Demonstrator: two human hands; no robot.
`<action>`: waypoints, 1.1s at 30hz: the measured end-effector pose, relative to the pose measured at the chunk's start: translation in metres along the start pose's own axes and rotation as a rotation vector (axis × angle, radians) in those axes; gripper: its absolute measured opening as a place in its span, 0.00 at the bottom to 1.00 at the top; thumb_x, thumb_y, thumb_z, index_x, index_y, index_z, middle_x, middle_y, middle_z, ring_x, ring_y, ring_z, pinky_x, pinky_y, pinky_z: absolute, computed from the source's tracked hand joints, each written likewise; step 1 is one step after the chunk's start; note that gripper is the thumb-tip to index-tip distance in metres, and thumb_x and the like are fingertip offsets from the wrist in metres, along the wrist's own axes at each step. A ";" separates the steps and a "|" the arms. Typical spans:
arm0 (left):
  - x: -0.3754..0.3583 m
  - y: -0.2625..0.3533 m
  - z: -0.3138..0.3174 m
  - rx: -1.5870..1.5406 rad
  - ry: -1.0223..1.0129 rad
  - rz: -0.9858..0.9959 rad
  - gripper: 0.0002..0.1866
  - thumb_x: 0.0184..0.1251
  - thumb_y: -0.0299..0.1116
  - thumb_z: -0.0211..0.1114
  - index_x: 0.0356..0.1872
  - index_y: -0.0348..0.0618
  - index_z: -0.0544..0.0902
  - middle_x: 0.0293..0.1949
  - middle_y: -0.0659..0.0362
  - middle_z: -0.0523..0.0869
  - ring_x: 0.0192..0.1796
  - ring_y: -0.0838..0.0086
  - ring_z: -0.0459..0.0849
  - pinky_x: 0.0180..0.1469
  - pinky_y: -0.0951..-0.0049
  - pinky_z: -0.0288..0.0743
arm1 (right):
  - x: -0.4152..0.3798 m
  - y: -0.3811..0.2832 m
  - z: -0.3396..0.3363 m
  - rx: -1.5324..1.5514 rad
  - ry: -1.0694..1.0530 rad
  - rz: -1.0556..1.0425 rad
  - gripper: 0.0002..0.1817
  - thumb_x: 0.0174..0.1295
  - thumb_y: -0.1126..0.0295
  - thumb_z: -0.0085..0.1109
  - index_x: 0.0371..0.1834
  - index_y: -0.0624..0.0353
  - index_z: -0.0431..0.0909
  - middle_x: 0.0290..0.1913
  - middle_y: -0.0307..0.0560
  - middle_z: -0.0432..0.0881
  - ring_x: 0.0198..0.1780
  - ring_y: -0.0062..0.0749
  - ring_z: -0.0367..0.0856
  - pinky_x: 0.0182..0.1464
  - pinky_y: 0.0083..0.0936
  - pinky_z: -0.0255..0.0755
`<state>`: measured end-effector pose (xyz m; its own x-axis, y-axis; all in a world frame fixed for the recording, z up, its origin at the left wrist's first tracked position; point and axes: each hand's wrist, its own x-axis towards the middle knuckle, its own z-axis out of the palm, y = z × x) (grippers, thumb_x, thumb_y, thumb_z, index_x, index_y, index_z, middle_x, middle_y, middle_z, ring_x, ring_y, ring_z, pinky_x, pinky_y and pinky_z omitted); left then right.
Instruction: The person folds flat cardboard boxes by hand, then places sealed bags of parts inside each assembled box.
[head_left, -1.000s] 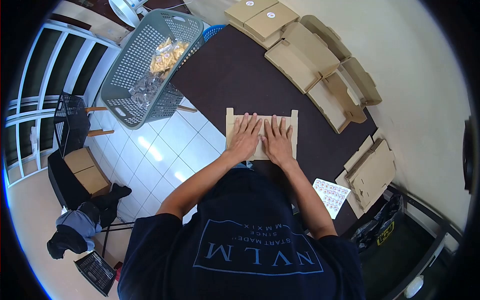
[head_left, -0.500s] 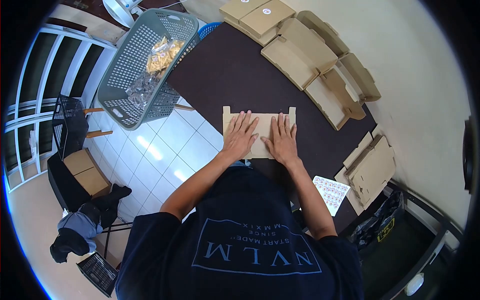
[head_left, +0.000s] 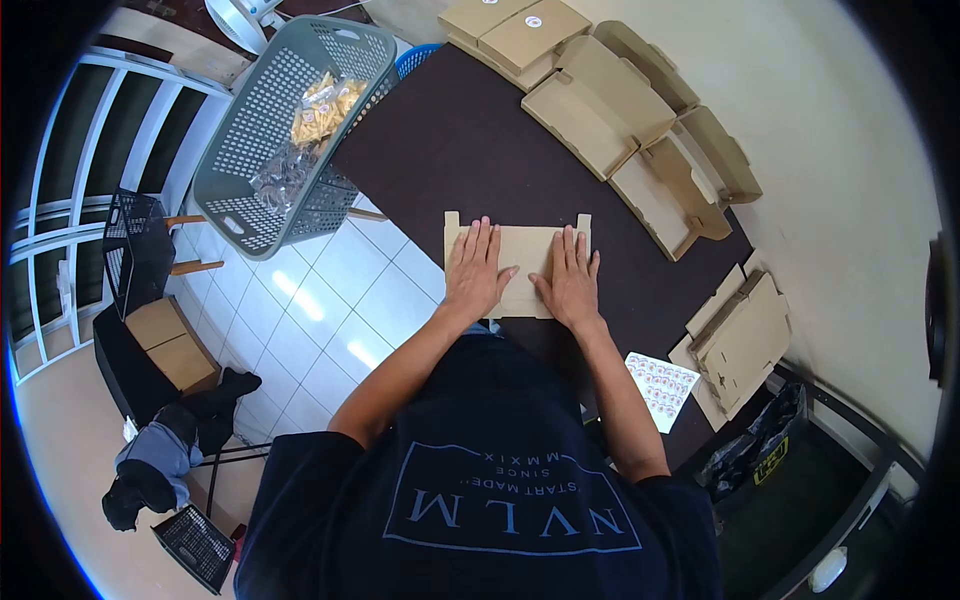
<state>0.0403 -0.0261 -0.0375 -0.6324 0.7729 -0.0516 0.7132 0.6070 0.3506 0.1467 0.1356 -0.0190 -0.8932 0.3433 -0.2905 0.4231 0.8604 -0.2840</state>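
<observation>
A flat piece of brown cardboard (head_left: pixel 522 245), with a narrow tab at each far corner, lies on the dark table (head_left: pixel 440 150) close to my body. My left hand (head_left: pixel 475 270) rests palm down on its left part, fingers stretched forward. On its right part my right hand (head_left: pixel 573 277) lies flat too, thumb pointing inward. Bare cardboard shows between the two thumbs. Neither hand grasps anything.
Open cardboard boxes (head_left: pixel 600 105) and closed boxes (head_left: pixel 515 35) line the far right edge. Flattened cardboard (head_left: pixel 745 335) and a sticker sheet (head_left: pixel 661 388) lie at right. A grey basket (head_left: pixel 230 130) with filled plastic bags stands left. A person (head_left: pixel 155 465) is at lower left.
Both hands have slid slightly outward on the cardboard, and the left fingers are closer together. The cardboard has hardly moved.
</observation>
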 end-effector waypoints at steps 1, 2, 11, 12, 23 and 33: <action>-0.001 0.002 0.000 -0.002 -0.001 -0.004 0.38 0.72 0.49 0.57 0.73 0.32 0.60 0.75 0.38 0.58 0.78 0.51 0.54 0.78 0.53 0.45 | -0.001 -0.005 -0.004 -0.001 -0.004 -0.002 0.46 0.65 0.49 0.58 0.78 0.66 0.49 0.80 0.59 0.47 0.81 0.58 0.41 0.77 0.57 0.41; 0.002 0.001 -0.002 0.000 -0.013 -0.011 0.37 0.72 0.49 0.57 0.73 0.32 0.61 0.75 0.40 0.59 0.78 0.51 0.54 0.78 0.53 0.45 | 0.003 -0.011 -0.009 -0.034 -0.050 0.050 0.46 0.65 0.51 0.58 0.77 0.66 0.49 0.80 0.59 0.47 0.80 0.59 0.42 0.77 0.57 0.42; 0.004 -0.022 -0.011 -0.094 0.020 0.102 0.31 0.69 0.42 0.61 0.68 0.34 0.68 0.68 0.44 0.68 0.73 0.51 0.61 0.74 0.53 0.53 | 0.023 -0.024 0.006 -0.086 -0.006 -0.214 0.41 0.62 0.64 0.60 0.76 0.64 0.54 0.78 0.58 0.53 0.79 0.59 0.49 0.77 0.57 0.45; 0.003 -0.021 -0.011 -0.079 0.025 0.114 0.31 0.69 0.43 0.61 0.68 0.35 0.69 0.67 0.45 0.69 0.72 0.51 0.63 0.73 0.53 0.54 | 0.020 -0.024 0.002 -0.080 -0.016 -0.217 0.39 0.62 0.64 0.61 0.75 0.63 0.56 0.77 0.57 0.56 0.78 0.58 0.52 0.77 0.56 0.46; 0.043 -0.040 -0.018 -0.089 0.099 0.244 0.19 0.67 0.44 0.64 0.54 0.45 0.80 0.47 0.55 0.76 0.53 0.61 0.72 0.55 0.58 0.61 | 0.022 0.011 -0.031 0.231 0.117 -0.124 0.29 0.62 0.63 0.62 0.65 0.64 0.72 0.68 0.62 0.71 0.74 0.61 0.61 0.76 0.50 0.50; 0.060 -0.027 0.010 -0.074 0.233 0.177 0.18 0.71 0.35 0.58 0.58 0.40 0.79 0.62 0.49 0.77 0.70 0.55 0.68 0.72 0.51 0.55 | 0.044 -0.019 0.012 0.019 0.222 -0.168 0.30 0.70 0.61 0.50 0.74 0.57 0.62 0.77 0.59 0.56 0.78 0.64 0.49 0.76 0.60 0.44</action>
<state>-0.0141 0.0055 -0.0597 -0.5590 0.7968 0.2294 0.7998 0.4451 0.4028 0.1011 0.1301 -0.0370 -0.9616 0.2726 -0.0314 0.2674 0.9056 -0.3292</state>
